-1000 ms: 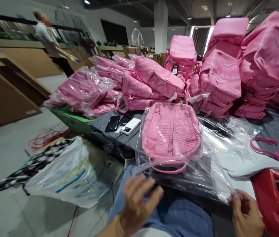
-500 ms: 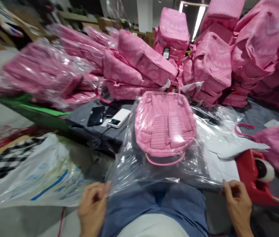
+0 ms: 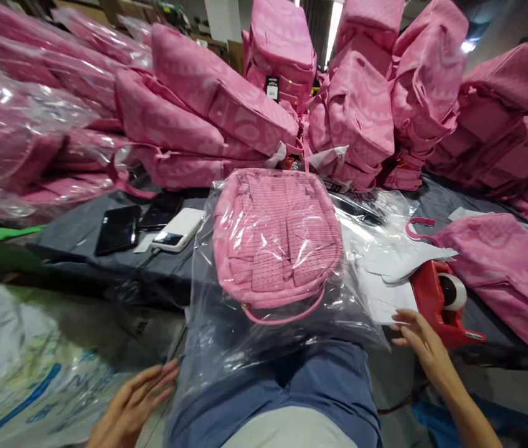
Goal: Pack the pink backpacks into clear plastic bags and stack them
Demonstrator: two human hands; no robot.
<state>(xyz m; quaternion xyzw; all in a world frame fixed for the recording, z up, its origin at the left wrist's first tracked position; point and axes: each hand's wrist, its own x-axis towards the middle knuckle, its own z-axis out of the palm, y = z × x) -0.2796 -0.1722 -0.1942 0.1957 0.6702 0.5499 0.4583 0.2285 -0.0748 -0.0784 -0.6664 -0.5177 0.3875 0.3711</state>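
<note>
A white pillar (image 3: 220, 14) is standing behind the pink piles (image 3: 208, 106); a ceiling light (image 3: 333, 23) is glaring; a grey-topped desk (image 3: 72, 229) is stretching across.

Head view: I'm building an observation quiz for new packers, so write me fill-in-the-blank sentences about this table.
The backpack inside the clear plastic bag is ____. The right hand lies beside a ____ tape dispenser. In the picture, the black phone lies ____ of the white power bank.
Missing words: pink; red; left.

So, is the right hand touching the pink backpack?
Apart. Head view: right hand by the red tape dispenser, clear bag between it and the backpack.
</note>
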